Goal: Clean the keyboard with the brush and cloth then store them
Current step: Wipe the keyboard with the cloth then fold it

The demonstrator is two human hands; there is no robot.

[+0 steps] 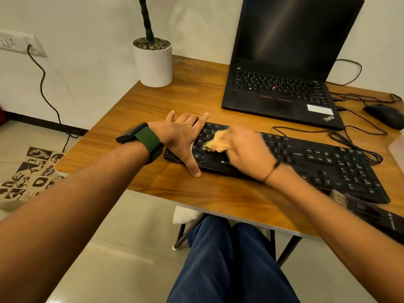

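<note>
While the black keyboard (306, 158) lies across the middle of the wooden counter (166, 99), its left end angled toward you, your right hand (247, 154) has its fingers curled round a crumpled yellowish cloth (217, 143) and holds it down on the keys of the keyboard's left half. Your left hand (185, 136) lies flat over the keyboard's left end, fingers straight and spread, the thumb reaching down past the front edge onto the counter; it grips nothing. The brush (358, 206), black with pale bristles, lies on the counter just in front of the keyboard's right end, partly hidden by your right forearm, and the picture is too blurred there to tell whether it touches the keyboard. Behind the keyboard stands an open black laptop (284, 62) with a dark screen. To its right a black mouse (384, 115) sits near the counter's edge among loose cables (354, 145). At the back left corner stands a white plant pot (154, 62).
</note>
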